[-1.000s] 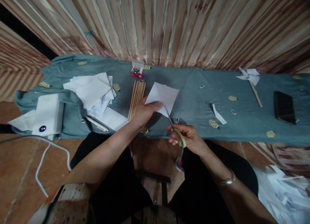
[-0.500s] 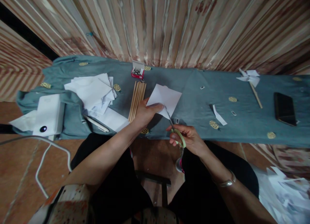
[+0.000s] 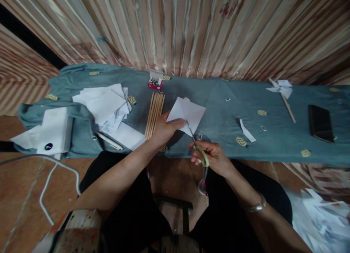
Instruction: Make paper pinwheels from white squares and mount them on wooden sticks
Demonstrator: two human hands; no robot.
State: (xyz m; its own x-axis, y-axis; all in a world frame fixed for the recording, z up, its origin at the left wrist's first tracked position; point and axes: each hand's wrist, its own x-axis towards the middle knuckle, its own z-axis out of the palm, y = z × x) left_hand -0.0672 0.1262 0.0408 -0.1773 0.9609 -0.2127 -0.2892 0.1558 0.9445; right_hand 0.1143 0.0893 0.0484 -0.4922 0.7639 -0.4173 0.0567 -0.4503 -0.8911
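Observation:
A white square sheet of paper (image 3: 191, 112) is pinched in my left hand (image 3: 166, 128), thumb on top and the other fingers mostly hidden beneath. My right hand (image 3: 212, 154) grips a pair of scissors (image 3: 201, 155) by its pale green handles. The scissor blades reach onto the paper's lower edge, their tips close to my left thumb. Just left of the sheet lies a row of several wooden sticks (image 3: 153, 114), partly behind my left hand. Beyond them stands a small red box (image 3: 155, 85), its lid up, holding small shiny metal pieces.
On the left are a paper pile (image 3: 102, 103), a white pen (image 3: 109, 140) and a white device (image 3: 53, 130). To the right lie a paper strip (image 3: 247, 131), a paper pinwheel on a stick (image 3: 281, 88) and a dark phone (image 3: 320, 123). Paper scraps (image 3: 325, 220) fill a bag at lower right.
The paper and my left hand have shifted very slightly right and down. The scissors remain at the sheet's lower edge with almost no visible movement.

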